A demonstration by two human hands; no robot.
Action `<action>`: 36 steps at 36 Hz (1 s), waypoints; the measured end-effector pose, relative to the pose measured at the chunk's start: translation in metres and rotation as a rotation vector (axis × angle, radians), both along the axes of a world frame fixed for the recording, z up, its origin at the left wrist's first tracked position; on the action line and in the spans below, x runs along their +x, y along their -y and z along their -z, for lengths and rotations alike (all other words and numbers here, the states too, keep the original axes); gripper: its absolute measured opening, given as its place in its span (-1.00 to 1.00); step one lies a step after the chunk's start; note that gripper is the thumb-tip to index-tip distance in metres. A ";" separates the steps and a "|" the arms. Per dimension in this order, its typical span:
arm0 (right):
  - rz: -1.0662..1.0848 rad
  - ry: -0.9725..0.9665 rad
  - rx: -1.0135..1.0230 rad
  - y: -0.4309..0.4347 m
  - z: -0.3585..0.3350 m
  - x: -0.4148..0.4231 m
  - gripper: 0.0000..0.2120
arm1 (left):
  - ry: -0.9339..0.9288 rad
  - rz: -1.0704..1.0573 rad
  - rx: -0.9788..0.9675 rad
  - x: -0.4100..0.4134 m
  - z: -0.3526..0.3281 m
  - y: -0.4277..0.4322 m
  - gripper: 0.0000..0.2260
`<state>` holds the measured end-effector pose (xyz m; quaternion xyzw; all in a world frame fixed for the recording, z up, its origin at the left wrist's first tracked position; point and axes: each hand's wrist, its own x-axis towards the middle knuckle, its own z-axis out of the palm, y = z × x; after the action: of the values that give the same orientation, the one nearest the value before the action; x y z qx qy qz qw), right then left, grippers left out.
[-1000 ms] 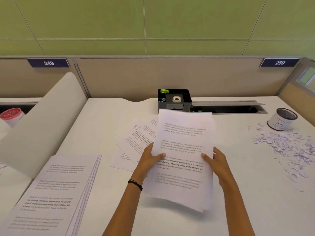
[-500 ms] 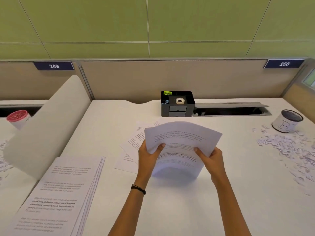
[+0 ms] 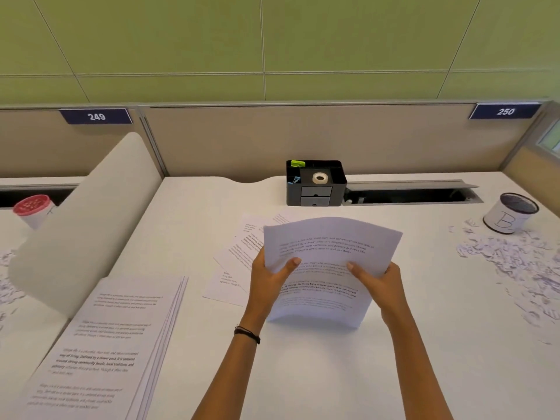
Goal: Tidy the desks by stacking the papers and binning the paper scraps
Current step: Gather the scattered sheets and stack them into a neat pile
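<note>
Right now both hands grip one sheaf of papers by its sides: the left hand and right hand curl round it, thumbs on the printed face. It stands on its lower edge on the desk, top bowing back, between a finished stack and scattered scraps.

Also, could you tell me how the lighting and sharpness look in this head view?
Head view: soft, even light, only a faint shadow under the held sheets; the wide lens bows the partition top; print on the stack is mostly too soft to read; the scraps smear toward the right edge.
</note>
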<state>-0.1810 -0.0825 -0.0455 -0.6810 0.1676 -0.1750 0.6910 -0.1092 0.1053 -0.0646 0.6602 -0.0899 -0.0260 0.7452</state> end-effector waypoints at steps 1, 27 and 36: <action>-0.006 -0.018 0.010 -0.001 0.003 0.000 -0.77 | -0.013 0.015 -0.001 -0.001 0.003 0.001 -0.57; 0.074 -0.044 0.069 -0.018 0.020 0.017 -0.85 | -0.031 -0.031 0.083 0.008 0.028 -0.012 -0.75; -0.098 -0.125 0.068 -0.059 0.033 0.037 -0.81 | 0.041 -0.128 0.266 0.032 0.022 -0.080 -0.80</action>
<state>-0.1440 -0.0231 -0.0783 -0.6740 0.1829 -0.0925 0.7097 -0.0772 0.1857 -0.0871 0.7578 -0.0585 0.0237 0.6494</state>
